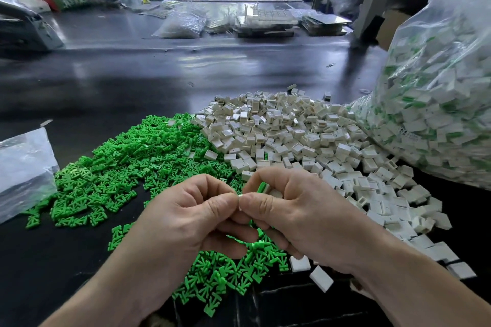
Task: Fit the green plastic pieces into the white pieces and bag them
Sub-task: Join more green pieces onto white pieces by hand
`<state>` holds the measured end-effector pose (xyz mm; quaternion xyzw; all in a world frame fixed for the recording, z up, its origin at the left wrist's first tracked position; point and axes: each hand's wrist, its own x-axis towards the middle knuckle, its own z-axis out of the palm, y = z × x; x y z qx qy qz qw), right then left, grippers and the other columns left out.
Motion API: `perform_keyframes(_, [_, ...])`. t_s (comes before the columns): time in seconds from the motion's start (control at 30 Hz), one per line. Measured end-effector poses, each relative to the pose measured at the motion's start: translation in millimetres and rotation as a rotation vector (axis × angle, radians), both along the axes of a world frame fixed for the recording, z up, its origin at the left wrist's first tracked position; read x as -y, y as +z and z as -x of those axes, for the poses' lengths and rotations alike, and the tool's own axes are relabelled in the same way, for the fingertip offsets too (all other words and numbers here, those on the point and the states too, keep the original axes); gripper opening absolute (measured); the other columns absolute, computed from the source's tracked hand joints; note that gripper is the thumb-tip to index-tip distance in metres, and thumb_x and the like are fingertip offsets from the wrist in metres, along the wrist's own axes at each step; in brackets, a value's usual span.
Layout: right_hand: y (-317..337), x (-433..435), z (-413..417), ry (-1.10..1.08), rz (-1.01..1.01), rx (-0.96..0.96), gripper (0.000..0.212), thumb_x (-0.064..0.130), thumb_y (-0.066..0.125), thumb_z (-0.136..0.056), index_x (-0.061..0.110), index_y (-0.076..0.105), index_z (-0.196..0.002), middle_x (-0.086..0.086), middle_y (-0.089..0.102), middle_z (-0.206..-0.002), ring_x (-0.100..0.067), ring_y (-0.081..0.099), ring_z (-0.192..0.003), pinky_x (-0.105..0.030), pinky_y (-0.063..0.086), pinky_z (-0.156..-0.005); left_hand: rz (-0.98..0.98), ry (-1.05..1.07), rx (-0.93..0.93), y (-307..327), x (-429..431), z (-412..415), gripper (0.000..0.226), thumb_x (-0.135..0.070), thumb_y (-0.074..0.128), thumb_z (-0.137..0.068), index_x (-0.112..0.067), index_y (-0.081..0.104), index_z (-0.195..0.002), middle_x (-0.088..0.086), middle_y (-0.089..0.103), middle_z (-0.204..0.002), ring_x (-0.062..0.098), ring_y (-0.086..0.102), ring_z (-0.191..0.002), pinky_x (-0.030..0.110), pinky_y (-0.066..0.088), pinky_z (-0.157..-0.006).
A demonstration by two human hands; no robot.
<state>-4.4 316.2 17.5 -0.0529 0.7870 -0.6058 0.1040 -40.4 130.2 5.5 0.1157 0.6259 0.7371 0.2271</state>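
A wide heap of small green plastic pieces [127, 164] lies on the dark table at centre left. Beside it on the right spreads a heap of small white box-shaped pieces [292, 135]. My left hand [191, 218] and my right hand [289, 215] meet above the near edge of the heaps. Together their fingertips pinch a small white piece [241, 197]. A green piece [261, 187] shows between the fingers of my right hand. A few green pieces [256, 244] sit under the curled fingers of both hands. A big clear bag [438, 103] of fitted white-and-green pieces stands at the right.
A flat clear plastic bag [24, 167] lies at the left edge. Further back on the table are more plastic bags [180, 24] and stacked trays [265, 21]. A grey frame post [372, 5] stands at the back right. Bare dark table [132, 74] stretches between the heaps and those things.
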Motion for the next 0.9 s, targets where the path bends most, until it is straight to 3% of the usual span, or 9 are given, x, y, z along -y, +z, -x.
perform_keyframes(0.23, [1.9, 7.9, -2.5, -0.071, 0.155, -0.012, 0.023, 0.025, 0.062, -0.1, 0.025, 0.065, -0.077, -0.003, 0.051, -0.058, -0.013, 0.044, -0.044, -0.024, 0.036, -0.038, -0.097, 0.05, 0.023, -0.1, -3.3, -0.8, 0.013, -0.024, 0.078, -0.07, -0.013, 0.073, -0.075, 0.019, 0.068, -0.076, 0.028, 0.068, -0.06, 0.03, 0.052, -0.046])
perform_keyframes(0.53, [3.4, 12.6, -5.6, -0.113, 0.223, -0.001, 0.023, 0.023, 0.061, -0.101, 0.022, 0.064, -0.078, 0.005, 0.048, -0.053, -0.011, 0.039, -0.041, -0.021, 0.031, -0.036, -0.135, 0.063, -0.013, -0.5, -7.4, -3.9, 0.011, -0.024, 0.076, -0.072, -0.015, 0.072, -0.072, 0.02, 0.069, -0.071, 0.027, 0.068, -0.057, 0.029, 0.054, -0.049])
perform_keyframes(0.73, [3.3, 14.9, -8.0, -0.116, 0.169, -0.116, 0.017, 0.03, 0.062, -0.099, 0.023, 0.065, -0.084, 0.014, 0.056, -0.051, -0.004, 0.046, -0.041, -0.02, 0.036, -0.038, -0.207, 0.076, -0.031, -5.2, -8.7, -5.2, 0.017, -0.03, 0.074, -0.068, -0.014, 0.071, -0.073, 0.018, 0.066, -0.068, 0.028, 0.067, -0.055, 0.032, 0.054, -0.048])
perform_keyframes(0.9, [5.1, 14.0, -4.8, -0.09, 0.284, 0.042, 0.022, 0.023, 0.063, -0.099, 0.022, 0.065, -0.077, 0.0, 0.053, -0.059, -0.011, 0.043, -0.042, -0.02, 0.033, -0.037, -0.038, 0.096, -0.148, -1.6, -3.0, 0.7, 0.031, -0.043, 0.071, -0.082, -0.012, 0.068, -0.079, 0.019, 0.067, -0.075, 0.031, 0.066, -0.067, 0.038, 0.056, -0.061])
